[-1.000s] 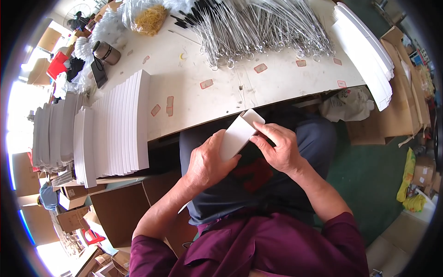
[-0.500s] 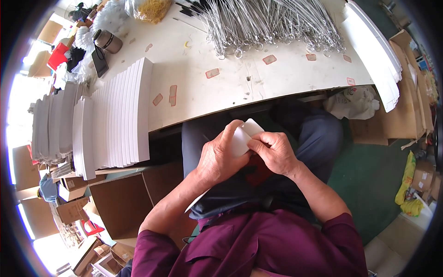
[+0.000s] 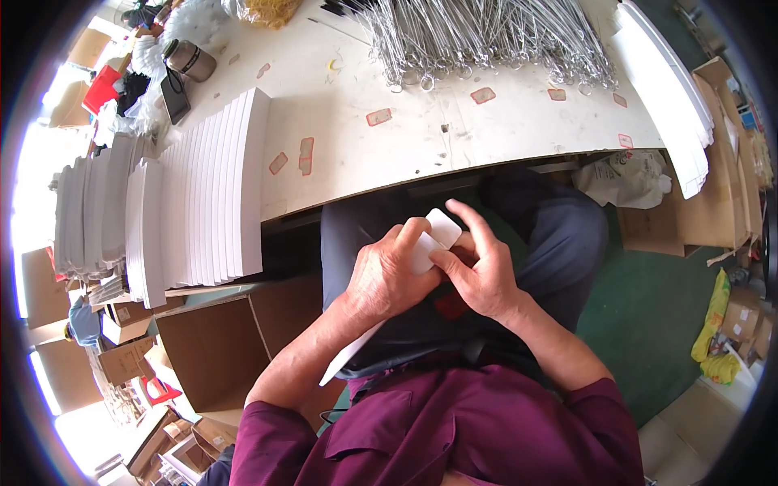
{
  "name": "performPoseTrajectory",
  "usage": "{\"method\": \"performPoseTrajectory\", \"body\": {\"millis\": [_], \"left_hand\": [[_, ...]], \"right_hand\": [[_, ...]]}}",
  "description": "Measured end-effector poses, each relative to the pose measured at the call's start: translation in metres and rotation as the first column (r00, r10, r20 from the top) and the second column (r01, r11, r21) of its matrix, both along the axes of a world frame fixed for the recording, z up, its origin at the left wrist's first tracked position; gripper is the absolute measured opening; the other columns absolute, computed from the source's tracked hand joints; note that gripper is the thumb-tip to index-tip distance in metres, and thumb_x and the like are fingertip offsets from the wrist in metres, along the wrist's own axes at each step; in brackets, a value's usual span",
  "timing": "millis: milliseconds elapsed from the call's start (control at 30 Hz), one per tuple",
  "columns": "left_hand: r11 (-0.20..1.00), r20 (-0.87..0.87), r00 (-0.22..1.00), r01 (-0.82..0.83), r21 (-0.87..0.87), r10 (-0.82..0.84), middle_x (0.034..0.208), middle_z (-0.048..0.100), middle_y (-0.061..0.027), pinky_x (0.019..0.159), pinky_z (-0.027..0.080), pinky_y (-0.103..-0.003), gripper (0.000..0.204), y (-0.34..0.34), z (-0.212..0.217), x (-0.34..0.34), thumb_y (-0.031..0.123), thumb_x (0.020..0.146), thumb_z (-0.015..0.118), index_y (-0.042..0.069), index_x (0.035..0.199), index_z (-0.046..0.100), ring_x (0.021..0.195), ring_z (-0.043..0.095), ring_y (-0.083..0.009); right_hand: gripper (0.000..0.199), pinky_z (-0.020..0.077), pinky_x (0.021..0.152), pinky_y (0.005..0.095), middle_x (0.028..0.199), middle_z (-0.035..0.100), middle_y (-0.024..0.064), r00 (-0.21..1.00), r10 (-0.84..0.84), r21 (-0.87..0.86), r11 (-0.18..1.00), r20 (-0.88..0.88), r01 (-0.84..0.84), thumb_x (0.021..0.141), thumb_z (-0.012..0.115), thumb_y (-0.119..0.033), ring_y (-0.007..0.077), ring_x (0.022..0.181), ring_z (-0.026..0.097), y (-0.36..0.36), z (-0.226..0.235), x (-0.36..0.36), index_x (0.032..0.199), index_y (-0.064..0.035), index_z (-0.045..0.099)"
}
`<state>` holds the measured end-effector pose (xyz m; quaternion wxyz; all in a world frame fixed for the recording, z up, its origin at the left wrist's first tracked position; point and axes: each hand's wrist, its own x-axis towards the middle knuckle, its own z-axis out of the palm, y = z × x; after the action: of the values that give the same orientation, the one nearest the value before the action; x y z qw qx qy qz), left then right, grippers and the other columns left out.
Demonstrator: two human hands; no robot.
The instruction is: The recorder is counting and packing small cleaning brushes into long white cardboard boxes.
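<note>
Over my lap, my left hand (image 3: 382, 277) is wrapped round one end of a long, narrow white card piece (image 3: 444, 228). A rounded flap at that end sticks up beyond my fingers. The card's other end (image 3: 344, 360) shows below my left forearm. My right hand (image 3: 488, 271) pinches the flap end between the thumb and bent fingers, while its index finger is raised away from the card. My left palm hides the card's middle.
On the white table (image 3: 340, 182) ahead, upright white card pieces (image 3: 215, 194) stand in a row at left. Metal rods with ring ends (image 3: 494, 40) lie at the back, and more white strips (image 3: 668, 105) at right. An open cardboard box (image 3: 207, 352) stands at lower left.
My right index finger has lifted off the card and straightened upward. A little more of the card's lower end shows below my left forearm. The view has shifted slightly.
</note>
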<state>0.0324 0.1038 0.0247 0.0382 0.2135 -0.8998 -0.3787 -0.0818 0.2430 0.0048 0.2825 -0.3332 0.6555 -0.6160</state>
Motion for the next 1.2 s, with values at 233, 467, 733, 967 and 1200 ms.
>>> {"method": "performPoseTrajectory", "body": {"millis": [233, 467, 733, 967, 1200], "left_hand": [[0.999, 0.017, 1.0, -0.01, -0.039, 0.011, 0.101, 0.071, -0.0209, 0.07, 0.061, -0.05, 0.054, 0.008, -0.011, 0.004, 0.023, 0.082, 0.078, 0.007, 0.125, 0.05, 0.085, 0.073, -0.0428], [0.997, 0.037, 0.997, -0.069, -0.014, 0.07, 0.101, 0.072, -0.0268, 0.066, 0.062, -0.05, 0.072, 0.01, -0.013, 0.005, 0.024, 0.084, 0.077, 0.004, 0.14, 0.038, 0.079, 0.074, -0.0422], [0.989, 0.02, 0.999, -0.04, -0.144, 0.044, 0.099, 0.072, -0.0264, 0.065, 0.062, -0.048, 0.072, 0.009, -0.012, 0.005, 0.024, 0.084, 0.076, -0.006, 0.139, 0.041, 0.078, 0.075, -0.0399], [0.991, 0.072, 0.995, -0.054, -0.126, 0.063, 0.098, 0.072, -0.024, 0.067, 0.062, -0.047, 0.059, 0.012, -0.008, 0.003, 0.024, 0.083, 0.076, -0.005, 0.128, 0.05, 0.081, 0.074, -0.0395], [0.975, -0.076, 0.997, -0.008, -0.224, -0.01, 0.096, 0.07, -0.0191, 0.065, 0.061, -0.047, 0.057, 0.007, -0.014, 0.014, 0.019, 0.078, 0.078, -0.002, 0.125, 0.053, 0.079, 0.073, -0.0375]], "right_hand": [[0.037, 0.0597, 0.079, 0.0336, 0.101, 0.076, 0.018, 0.987, -0.007, -0.005, 1.0, -0.16, 0.007, 0.096, 0.074, -0.012, 0.025, 0.09, 0.076, 0.0, -0.015, 0.001, 0.127, 0.0045, 0.065], [0.021, 0.0579, 0.071, 0.0353, 0.095, 0.076, 0.018, 0.93, -0.008, -0.002, 1.0, -0.366, 0.007, 0.098, 0.069, -0.012, 0.0296, 0.081, 0.074, -0.004, -0.013, -0.001, 0.111, 0.0036, 0.074], [0.012, 0.0579, 0.069, 0.0276, 0.086, 0.078, 0.0115, 0.994, -0.01, 0.056, 0.998, 0.112, 0.004, 0.096, 0.073, -0.009, 0.0105, 0.078, 0.072, -0.014, -0.011, 0.0, 0.099, 0.0024, 0.074], [0.014, 0.0576, 0.068, 0.0253, 0.083, 0.074, 0.0079, 0.962, -0.048, 0.056, 0.998, 0.268, 0.034, 0.095, 0.077, -0.009, 0.0081, 0.076, 0.069, -0.016, -0.015, 0.003, 0.094, 0.0012, 0.067], [0.014, 0.0465, 0.05, 0.0209, 0.075, 0.071, 0.0043, 0.899, -0.058, 0.113, 0.994, 0.433, 0.01, 0.097, 0.075, -0.012, 0.0035, 0.058, 0.059, -0.015, -0.011, -0.002, 0.094, -0.0008, 0.067]]}}
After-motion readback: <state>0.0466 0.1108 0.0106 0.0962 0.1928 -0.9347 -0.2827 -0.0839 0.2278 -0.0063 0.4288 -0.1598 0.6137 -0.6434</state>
